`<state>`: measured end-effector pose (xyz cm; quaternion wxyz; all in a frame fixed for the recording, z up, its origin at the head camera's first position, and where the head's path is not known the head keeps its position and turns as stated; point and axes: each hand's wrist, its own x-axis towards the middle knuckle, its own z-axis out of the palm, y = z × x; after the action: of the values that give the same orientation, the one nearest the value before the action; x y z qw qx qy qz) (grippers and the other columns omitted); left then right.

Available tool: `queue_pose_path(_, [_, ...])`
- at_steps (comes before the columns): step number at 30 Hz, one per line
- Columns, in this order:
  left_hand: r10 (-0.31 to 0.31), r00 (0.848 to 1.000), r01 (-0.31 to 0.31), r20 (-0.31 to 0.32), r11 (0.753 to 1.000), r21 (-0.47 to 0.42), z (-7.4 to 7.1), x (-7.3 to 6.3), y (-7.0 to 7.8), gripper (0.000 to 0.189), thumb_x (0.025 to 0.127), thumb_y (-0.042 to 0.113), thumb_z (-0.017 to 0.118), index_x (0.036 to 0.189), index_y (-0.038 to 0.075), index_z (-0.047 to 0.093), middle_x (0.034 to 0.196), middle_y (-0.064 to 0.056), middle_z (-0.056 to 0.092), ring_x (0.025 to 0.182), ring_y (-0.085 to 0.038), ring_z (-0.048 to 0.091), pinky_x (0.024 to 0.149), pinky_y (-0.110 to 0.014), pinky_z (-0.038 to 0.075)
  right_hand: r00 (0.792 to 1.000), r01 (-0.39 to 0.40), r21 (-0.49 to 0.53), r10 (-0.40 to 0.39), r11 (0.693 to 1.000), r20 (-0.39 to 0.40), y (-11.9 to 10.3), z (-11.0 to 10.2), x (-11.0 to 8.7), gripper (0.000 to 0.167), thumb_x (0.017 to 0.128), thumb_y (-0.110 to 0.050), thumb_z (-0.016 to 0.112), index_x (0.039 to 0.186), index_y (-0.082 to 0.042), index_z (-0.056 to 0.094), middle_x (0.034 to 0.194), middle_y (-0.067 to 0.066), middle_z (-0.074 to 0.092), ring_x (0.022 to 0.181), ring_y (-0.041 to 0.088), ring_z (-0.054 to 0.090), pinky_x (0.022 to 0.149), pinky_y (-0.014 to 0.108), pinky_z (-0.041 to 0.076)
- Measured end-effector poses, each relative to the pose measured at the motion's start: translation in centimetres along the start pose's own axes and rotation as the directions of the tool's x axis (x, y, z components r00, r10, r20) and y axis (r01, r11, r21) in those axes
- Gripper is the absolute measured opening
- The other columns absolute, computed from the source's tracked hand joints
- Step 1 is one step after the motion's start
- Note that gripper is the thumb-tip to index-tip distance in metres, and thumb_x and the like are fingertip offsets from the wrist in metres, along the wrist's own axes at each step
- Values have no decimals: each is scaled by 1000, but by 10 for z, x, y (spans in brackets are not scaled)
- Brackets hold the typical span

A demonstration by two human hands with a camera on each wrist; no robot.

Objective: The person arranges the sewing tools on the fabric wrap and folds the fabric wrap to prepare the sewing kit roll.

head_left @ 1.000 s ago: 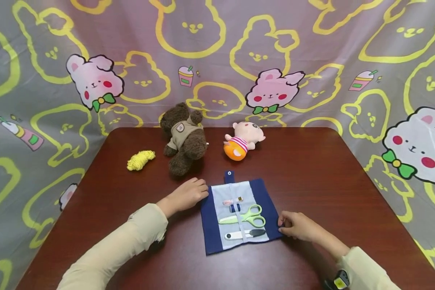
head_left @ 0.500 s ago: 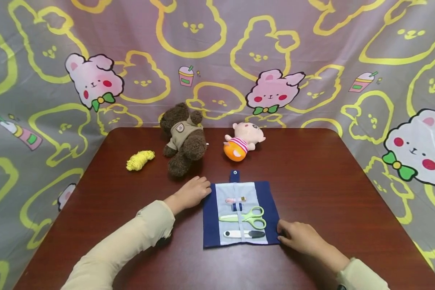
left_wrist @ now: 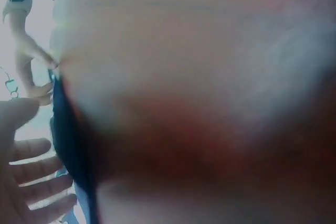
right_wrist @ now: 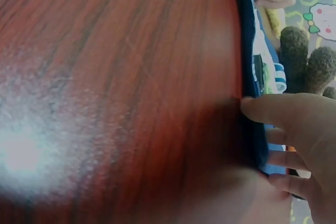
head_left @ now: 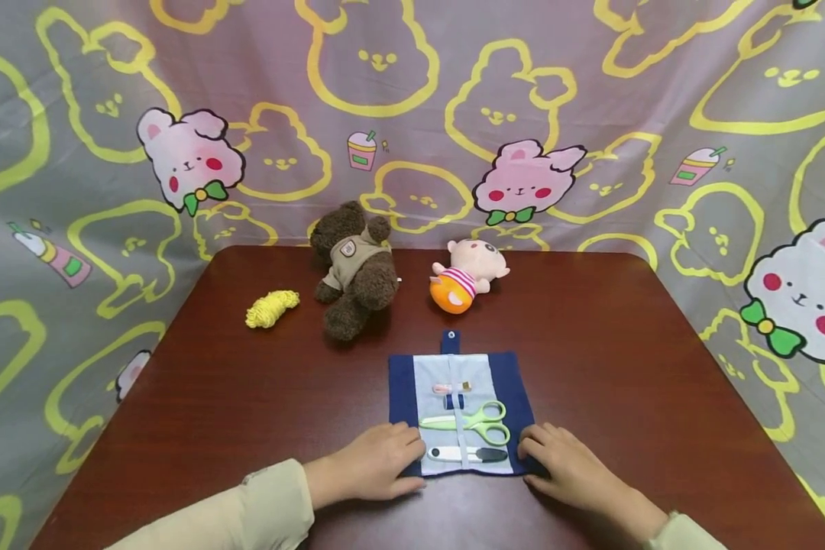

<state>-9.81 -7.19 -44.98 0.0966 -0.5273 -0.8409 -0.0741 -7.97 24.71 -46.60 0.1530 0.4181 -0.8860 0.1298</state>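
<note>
A navy-and-light-blue fabric sewing kit (head_left: pixel 404 386) lies unfolded on the table, its snap tab pointing away. A pale elastic strap holds green-handled scissors (head_left: pixel 493 434), a white-and-black thread snipper (head_left: pixel 447 454), a dark blue thread spool (head_left: pixel 454 402) and a small pink-and-clear item (head_left: pixel 447 388). At the near left corner my left hand (head_left: pixel 378 462) touches the fabric with extended fingers, thumb apart from them. My right hand (head_left: pixel 567 466) pinches the near right corner; the right wrist view shows its thumb (right_wrist: pixel 262 107) against the edge and fingers on the other side.
Yellow yarn (head_left: pixel 272 308) lies at the back left of the brown table (head_left: pixel 626 328). Beyond the kit are a brown teddy bear (head_left: pixel 354 267) and a pink plush toy (head_left: pixel 467 275). A patterned curtain (head_left: pixel 412 130) hangs behind and along the sides.
My left hand has moved from the kit's far left corner to its near left corner. My right hand stays at the near right corner, and the kit now lies straighter.
</note>
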Motion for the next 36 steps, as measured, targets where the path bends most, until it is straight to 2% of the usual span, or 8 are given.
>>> queue_pose_path(4, [-6,1000,6,7,999,52,7,-6,3,31,77,40,65,87,13,54,79,4,49,67,-8,44,52,-18,36,998,41,-13,-42,999,-48,1,3,-2,31,54,-15,74,78,-18,55,88,-7,52,76,10,47,65,30,40])
queue_pose_path(8, [-24,997,29,-70,997,68,12,-7,3,19,78,30,66,80,13,56,74,4,52,63,-9,47,51,-19,38,996,34,-3,-34,999,-79,3,0,-3,27,59,-14,73,78,-19,55,83,-11,52,74,8,48,65,27,40])
queue_pose_path(14, [-190,976,171,-103,971,-170,10,-7,1,14,79,21,65,72,15,56,67,9,53,59,-2,51,52,-17,40,991,-117,86,121,989,-50,0,-6,-5,22,68,-13,73,79,-22,56,77,-17,52,70,1,51,60,22,41])
queue_pose_path(18, [-352,936,319,-26,876,-363,7,-6,-3,12,81,20,65,71,15,59,67,9,57,62,0,52,55,-17,42,964,-257,175,264,950,-14,-1,-9,-3,19,74,-13,70,80,-24,56,78,-19,54,70,-2,52,57,24,43])
queue_pose_path(23, [-488,871,430,47,714,-553,7,-3,-11,11,80,16,65,71,11,61,67,5,60,58,1,50,55,-17,42,927,-365,247,374,897,12,3,-6,4,15,79,-14,67,81,-24,56,73,-20,54,64,-5,45,52,23,39])
queue_pose_path(26, [-533,843,472,77,662,-582,11,-1,-15,11,80,14,65,71,9,62,67,3,60,57,0,49,56,-18,41,902,-426,235,431,874,32,6,-1,9,11,80,-15,66,81,-22,57,74,-17,57,63,-5,45,53,23,39])
queue_pose_path(29, [-554,828,495,85,650,-576,14,1,-20,10,79,14,66,72,9,63,67,2,61,55,-3,49,55,-18,41,870,-490,209,492,846,46,9,3,16,9,79,-15,66,81,-21,59,76,-13,61,65,-2,51,56,26,42])
queue_pose_path(36, [-578,815,523,40,705,-479,17,5,-23,6,76,12,68,72,8,65,71,0,60,66,-12,54,62,-23,42,812,-582,174,580,794,69,13,6,29,9,79,-14,67,80,-21,61,78,-7,65,71,14,61,59,32,45])
